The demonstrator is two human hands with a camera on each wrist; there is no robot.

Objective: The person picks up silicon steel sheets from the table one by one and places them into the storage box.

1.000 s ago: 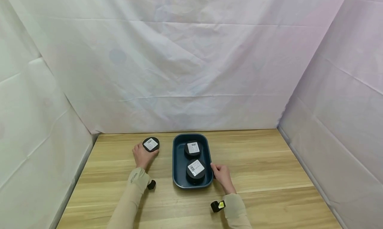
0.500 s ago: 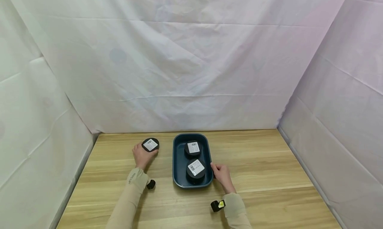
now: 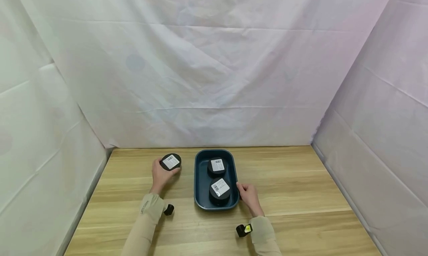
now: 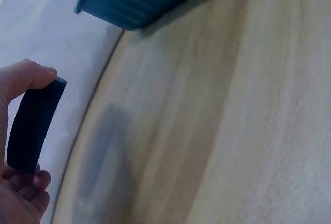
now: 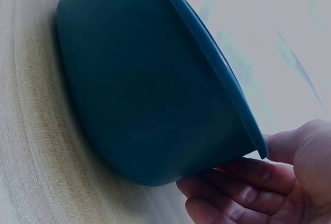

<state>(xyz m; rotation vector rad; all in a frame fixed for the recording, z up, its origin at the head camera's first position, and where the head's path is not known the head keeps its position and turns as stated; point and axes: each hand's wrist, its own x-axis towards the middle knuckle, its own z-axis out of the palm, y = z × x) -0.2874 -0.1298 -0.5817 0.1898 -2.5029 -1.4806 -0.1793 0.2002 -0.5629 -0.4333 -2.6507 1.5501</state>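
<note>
My left hand (image 3: 161,175) grips a round black container (image 3: 171,162) with a white barcode label on top. In the left wrist view the thumb lies on one side of this container (image 4: 36,123), fingers round the other, and a shadow apart from it falls on the wood, so it is off the table. To its right stands a deep blue rectangular tray (image 3: 198,189). Two more labelled round black containers lie in it, one at the back (image 3: 217,166) and one in front (image 3: 220,189). My right hand (image 3: 249,197) pinches the tray's right rim, thumb above and fingers beneath.
The wooden table (image 3: 294,196) is bounded by a white cloth (image 3: 214,81) at the back and on both sides. A small black camera (image 3: 169,210) sits by the left wrist, another black camera (image 3: 241,230) by the right.
My left hand has raised the round black container from the table and shifted it slightly right. The right hand and the tray stay where they were.
</note>
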